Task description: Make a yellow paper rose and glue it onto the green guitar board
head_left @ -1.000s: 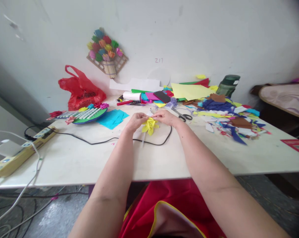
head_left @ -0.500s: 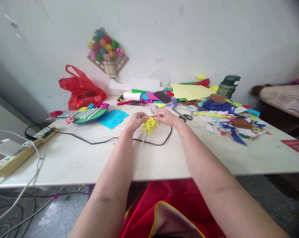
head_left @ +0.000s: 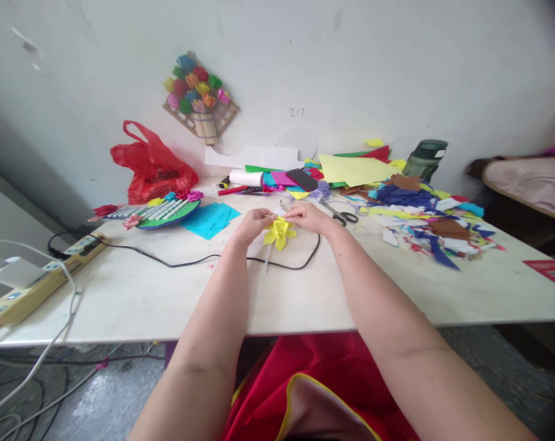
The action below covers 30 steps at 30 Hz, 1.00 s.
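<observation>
A yellow paper flower [head_left: 280, 234] is held just above the white table, its petals spread toward me. My left hand [head_left: 255, 224] pinches its upper left edge between thumb and fingers. On the other side my right hand [head_left: 306, 217] grips the upper right edge, the fingertips of both hands nearly meeting. A pale, translucent stick [head_left: 268, 257] slants down below the petals. Behind and under the flower runs a black cable [head_left: 286, 267] lying on the table.
Scissors [head_left: 344, 217] lie right of my right hand, beside a heap of paper scraps [head_left: 447, 229]. Blue paper sheets [head_left: 209, 220] are at the left, near a green disc with flowers [head_left: 169, 215]. Further out are a red bag [head_left: 153, 168], a phone [head_left: 302, 179], a bottle [head_left: 425, 159] and a power strip [head_left: 43, 285].
The yellow flower's petals look slightly more spread out at the right. Both hands keep their pinch in nearly the same place.
</observation>
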Motion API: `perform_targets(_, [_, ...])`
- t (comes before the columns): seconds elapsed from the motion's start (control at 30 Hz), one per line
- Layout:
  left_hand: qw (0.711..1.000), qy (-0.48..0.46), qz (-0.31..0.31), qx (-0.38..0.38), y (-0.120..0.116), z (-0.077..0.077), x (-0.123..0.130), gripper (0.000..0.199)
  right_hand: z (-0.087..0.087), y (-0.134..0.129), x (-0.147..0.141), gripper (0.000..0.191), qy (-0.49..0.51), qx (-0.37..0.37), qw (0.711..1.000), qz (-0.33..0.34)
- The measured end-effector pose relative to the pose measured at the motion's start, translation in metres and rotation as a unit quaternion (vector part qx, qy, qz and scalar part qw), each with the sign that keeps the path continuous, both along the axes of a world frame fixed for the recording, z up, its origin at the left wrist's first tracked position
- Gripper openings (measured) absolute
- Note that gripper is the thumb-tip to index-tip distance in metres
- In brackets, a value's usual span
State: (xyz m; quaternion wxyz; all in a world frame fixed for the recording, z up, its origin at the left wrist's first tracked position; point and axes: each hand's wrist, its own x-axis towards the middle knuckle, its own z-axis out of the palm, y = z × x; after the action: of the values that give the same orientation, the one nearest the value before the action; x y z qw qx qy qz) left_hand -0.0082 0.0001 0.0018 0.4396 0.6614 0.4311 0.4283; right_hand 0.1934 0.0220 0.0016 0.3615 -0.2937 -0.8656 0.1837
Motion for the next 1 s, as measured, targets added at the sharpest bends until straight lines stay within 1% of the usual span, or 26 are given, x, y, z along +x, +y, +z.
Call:
perform_targets(0.17, [0.995,-0.069,-0.023,-0.070,0.001,-0.003,0.000,0.035,0.002,-0.002,-0.002,0.016,0.011,0.000,1.000,-0.008])
perform_targets(0.37, [0.978,-0.172,0.011,-0.122,0.004,-0.002,0.003,0.026,0.002,-0.002,-0.005,0.017,0.042,-0.009,0.999,-0.020])
perform_targets(0.47, [0.967,-0.217,-0.015,-0.131,0.003,0.000,0.002,0.031,0.001,0.000,-0.005,0.018,0.059,-0.005,0.998,-0.036])
perform_targets(0.57, [0.968,-0.224,-0.046,-0.106,0.000,0.002,0.000,0.048,0.000,0.001,-0.006,0.018,0.070,0.008,0.996,-0.056])
perform_targets(0.63, [0.974,-0.210,-0.047,-0.074,-0.002,0.004,-0.001,0.058,0.000,0.001,-0.006,0.018,0.074,0.014,0.995,-0.071])
perform_targets(0.7, [0.981,-0.186,-0.041,-0.040,-0.003,0.004,-0.001,0.063,0.001,0.001,-0.007,0.018,0.078,0.016,0.993,-0.088])
perform_targets(0.83, [0.986,-0.164,-0.030,0.010,-0.005,0.004,0.005,0.062,0.002,-0.001,-0.008,0.018,0.087,0.012,0.989,-0.117])
perform_targets(1.0, [0.984,-0.177,-0.019,0.024,-0.006,0.002,0.013,0.057,0.001,0.001,-0.008,0.019,0.090,0.018,0.987,-0.130])
